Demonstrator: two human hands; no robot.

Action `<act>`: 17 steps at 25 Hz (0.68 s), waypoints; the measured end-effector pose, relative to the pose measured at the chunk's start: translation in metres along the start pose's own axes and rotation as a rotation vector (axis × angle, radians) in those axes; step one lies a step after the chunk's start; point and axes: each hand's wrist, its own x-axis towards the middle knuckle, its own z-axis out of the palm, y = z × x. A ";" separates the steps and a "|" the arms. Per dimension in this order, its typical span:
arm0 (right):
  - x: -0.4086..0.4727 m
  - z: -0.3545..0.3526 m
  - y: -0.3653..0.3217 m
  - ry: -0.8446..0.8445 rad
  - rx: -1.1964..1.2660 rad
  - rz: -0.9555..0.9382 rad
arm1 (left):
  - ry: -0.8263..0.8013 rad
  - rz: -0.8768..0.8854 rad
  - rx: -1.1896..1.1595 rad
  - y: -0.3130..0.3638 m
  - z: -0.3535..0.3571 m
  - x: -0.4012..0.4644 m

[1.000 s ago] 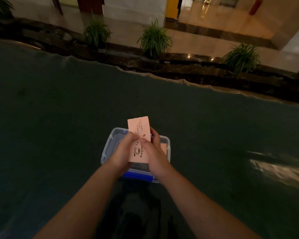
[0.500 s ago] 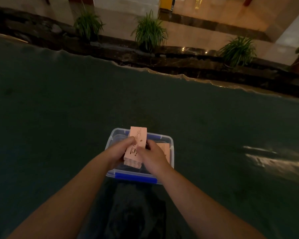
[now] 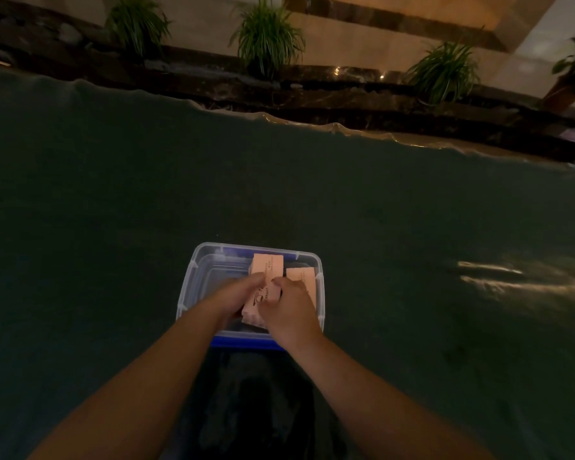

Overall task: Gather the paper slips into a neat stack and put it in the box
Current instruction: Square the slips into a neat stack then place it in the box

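Observation:
A clear plastic box with blue clips stands on the dark green cloth in front of me. Both hands reach inside it. My left hand and my right hand pinch a stack of pink paper slips from either side; the stack lies low in the box, tilted away from me, with black print on its top slip. A second pink stack lies inside along the box's right wall, partly hidden by my right hand.
The green cloth covers a wide surface all around the box, with a wavy far edge. Beyond it runs a dark stone ledge with several potted grass plants. A bright glare patch lies on the cloth at right.
The pink stack, held upright above the box a second ago, has come down and tipped flat into the box. Both hands followed it down inside the walls.

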 end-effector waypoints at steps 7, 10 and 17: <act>0.004 0.000 0.005 0.006 -0.055 -0.001 | 0.072 0.003 0.102 0.001 0.011 -0.002; 0.005 -0.001 0.006 0.006 -0.134 -0.048 | 0.150 -0.035 0.181 0.008 0.020 -0.006; 0.003 -0.009 0.000 -0.065 -0.275 -0.108 | 0.315 -0.110 0.334 0.023 0.030 -0.019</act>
